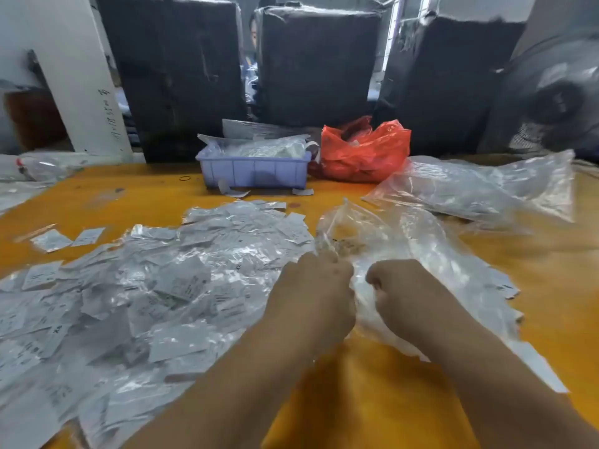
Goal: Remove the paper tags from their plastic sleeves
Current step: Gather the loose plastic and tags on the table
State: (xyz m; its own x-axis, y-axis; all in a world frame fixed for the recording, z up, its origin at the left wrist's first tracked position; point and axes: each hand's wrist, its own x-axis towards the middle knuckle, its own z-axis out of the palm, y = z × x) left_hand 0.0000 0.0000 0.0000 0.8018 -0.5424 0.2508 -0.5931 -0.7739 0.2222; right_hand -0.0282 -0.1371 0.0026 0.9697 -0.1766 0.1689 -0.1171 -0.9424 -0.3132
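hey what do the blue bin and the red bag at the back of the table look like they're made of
Blue bin: likely rigid moulded plastic, matte, with ribbed walls. Red bag: thin plastic film, glossy, crinkled and slightly see-through.

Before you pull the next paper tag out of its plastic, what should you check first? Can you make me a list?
1. Both hands on the work: ok. Left hand and right hand are curled, knuckles up, close together.
2. Tag actually pinched: cannot tell. The fingertips are hidden under the hands.
3. More sleeved tags ready: ok. A big pile of tags in plastic lies at the left.
4. Big clear bag out of the way: not ok. It is bunched right at the hands.
5. Bare table to work on: ok. Orange table shows between the forearms.
6. Purple bin has room: cannot tell; plastic heaps over its rim.
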